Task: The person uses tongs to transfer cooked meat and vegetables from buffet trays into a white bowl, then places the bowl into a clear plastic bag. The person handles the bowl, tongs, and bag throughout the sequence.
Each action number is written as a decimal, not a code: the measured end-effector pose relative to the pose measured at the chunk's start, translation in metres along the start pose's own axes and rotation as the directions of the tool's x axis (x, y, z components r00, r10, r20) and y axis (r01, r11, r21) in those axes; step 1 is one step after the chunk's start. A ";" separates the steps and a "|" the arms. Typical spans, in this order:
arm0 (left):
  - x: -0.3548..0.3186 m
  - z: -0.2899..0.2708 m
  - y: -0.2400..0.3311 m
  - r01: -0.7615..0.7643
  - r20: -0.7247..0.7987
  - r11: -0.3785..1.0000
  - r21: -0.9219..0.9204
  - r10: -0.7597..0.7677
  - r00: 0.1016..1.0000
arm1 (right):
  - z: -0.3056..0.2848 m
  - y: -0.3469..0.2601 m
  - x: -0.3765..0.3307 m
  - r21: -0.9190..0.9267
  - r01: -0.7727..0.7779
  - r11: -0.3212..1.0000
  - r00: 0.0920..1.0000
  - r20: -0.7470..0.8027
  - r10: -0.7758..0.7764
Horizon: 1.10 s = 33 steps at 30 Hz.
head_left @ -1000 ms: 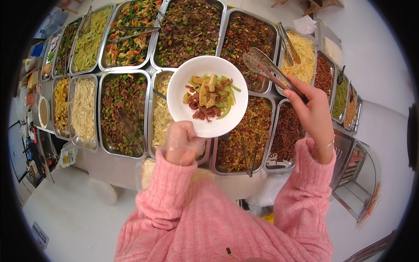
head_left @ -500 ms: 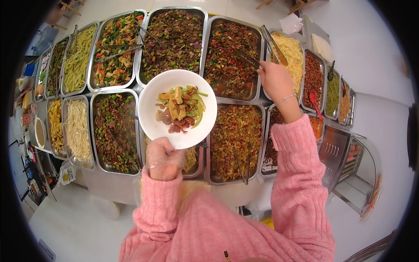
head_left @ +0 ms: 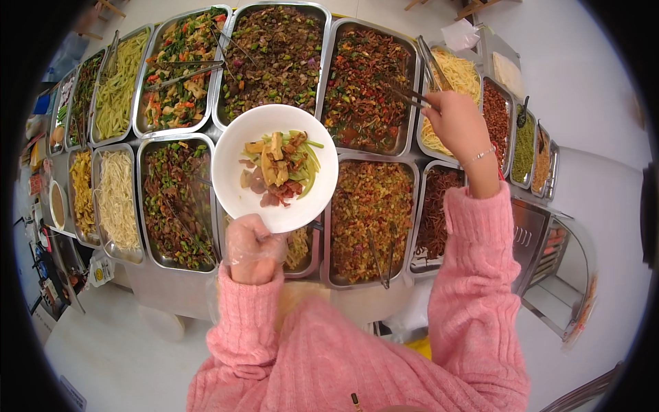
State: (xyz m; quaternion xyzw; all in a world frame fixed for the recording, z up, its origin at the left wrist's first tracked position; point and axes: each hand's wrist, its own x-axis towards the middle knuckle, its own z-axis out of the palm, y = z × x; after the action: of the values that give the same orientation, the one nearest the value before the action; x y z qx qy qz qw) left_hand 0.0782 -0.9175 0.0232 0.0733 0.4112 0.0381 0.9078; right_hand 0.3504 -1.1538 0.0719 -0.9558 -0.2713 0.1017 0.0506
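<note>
My left hand, in a clear plastic glove, grips the near rim of a white bowl. Yellow chunks, green strips and reddish meat pieces lie in the bowl. It hangs above the join between the back and front rows of trays. My right hand, bare with a thin bracelet, is closed on dark metal tongs. The tongs' tips reach over the right part of a tray of dark red shredded food; whether they pinch any food is too small to tell.
Steel trays of cooked dishes stand in two rows, among them one of diced food and one of pale shreds. Other tongs rest at the yellow-strip tray. A steel cabinet with a curved frame stands at the right.
My right hand has shifted right and slightly nearer with the tongs, whose tips have moved right within the dark red food's tray. The bowl has moved slightly left.
</note>
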 end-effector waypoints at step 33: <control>-0.004 0.007 -0.011 0.033 -0.009 0.999 0.001 -0.033 0.999 | 0.064 -0.012 -0.052 -0.030 -0.317 0.948 0.948 0.004 0.317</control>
State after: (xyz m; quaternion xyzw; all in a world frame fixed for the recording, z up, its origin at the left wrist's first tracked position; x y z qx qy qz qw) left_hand 0.0811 -0.9296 0.0289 0.0668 0.4162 0.0233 0.9065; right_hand 0.2864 -1.1685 0.0205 -0.9871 -0.1160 0.1087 0.0183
